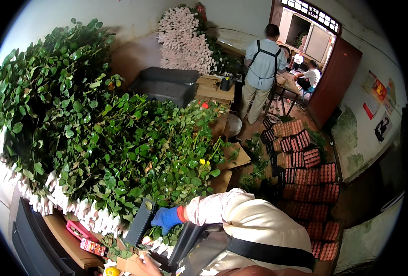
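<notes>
**A:** Entry: thing in hand?

**B:** Small bunch of white-sleeved buds [154, 244], lying in the mouth of the black trough [140, 221]. Left hand [145, 266], bare, just below the trough at the lower edge, touching or almost touching the bunch. Grip not readable: fingers mostly cut off, cannot tell closed or spread. Right hand not seen.

**A:** Other hands at the trough?

**B:** Co-worker's blue-gloved hand [167, 218] reaching into the trough from its right, curled over leaves. Cream sleeve behind it.

**A:** Step, as judged?

**B:** Probably sorting or setting stems into the trough, early to middle, with plenty unsorted. Any next move calls for a firm hold low on the stems, clear of the gloved hand and of the soft bud heads.

**A:** Surroundings?

**B:** Green stem heap [121, 147] above the trough, fringed with white bud sleeves [75, 207] to the trough's upper left.

**A:** Packages, labels, signs?

**B:** Left of the trough: pink plastic tool [77, 229] and a flat red-and-white printed packet [93, 247]. Right of the trough: rows of wrapped red flower bundles [312, 184] on the floor. Upper right: loose cardboard sheets [235, 158]. Far upper right: red rectangular posters [377, 89] on the pale wall.
</notes>
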A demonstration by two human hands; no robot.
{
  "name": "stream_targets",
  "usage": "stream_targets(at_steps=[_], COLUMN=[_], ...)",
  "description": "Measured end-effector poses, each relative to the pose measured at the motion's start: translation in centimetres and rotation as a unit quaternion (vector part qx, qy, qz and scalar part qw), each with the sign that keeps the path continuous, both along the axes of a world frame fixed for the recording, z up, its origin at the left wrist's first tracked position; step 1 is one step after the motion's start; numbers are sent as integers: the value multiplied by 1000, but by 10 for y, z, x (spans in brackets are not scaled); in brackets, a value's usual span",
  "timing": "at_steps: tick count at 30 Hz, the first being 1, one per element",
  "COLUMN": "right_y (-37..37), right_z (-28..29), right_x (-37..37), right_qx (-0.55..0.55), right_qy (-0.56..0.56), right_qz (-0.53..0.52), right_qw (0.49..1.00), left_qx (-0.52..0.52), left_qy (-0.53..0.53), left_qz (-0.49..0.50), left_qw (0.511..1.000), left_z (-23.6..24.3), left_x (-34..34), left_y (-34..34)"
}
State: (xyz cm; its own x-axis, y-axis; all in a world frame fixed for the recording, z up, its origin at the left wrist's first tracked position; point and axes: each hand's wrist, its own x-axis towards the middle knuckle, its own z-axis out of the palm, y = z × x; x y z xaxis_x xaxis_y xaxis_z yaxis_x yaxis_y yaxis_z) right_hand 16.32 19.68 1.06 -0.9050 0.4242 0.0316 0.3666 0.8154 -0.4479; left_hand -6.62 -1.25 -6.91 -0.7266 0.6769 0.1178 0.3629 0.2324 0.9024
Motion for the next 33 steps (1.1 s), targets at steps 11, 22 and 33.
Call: stream_targets(at_steps=[11, 22, 33], right_y=[-15, -27, -15], right_z=[-12, -18, 53], right_x=[-1, -1, 11], right_qx=[36, 66, 13], right_qy=[-41, -144, -148], right_qz=[-61, 14, 7], right_qw=[997, 987, 989], left_qx=[14, -70, -84], left_qy=[-152, -193, -175], left_qz=[43, -197, -88], left_qw=[987, 959, 977], left_z=[-3, 31, 62], left_x=[14, 58, 30], left_y=[-1, 2, -42])
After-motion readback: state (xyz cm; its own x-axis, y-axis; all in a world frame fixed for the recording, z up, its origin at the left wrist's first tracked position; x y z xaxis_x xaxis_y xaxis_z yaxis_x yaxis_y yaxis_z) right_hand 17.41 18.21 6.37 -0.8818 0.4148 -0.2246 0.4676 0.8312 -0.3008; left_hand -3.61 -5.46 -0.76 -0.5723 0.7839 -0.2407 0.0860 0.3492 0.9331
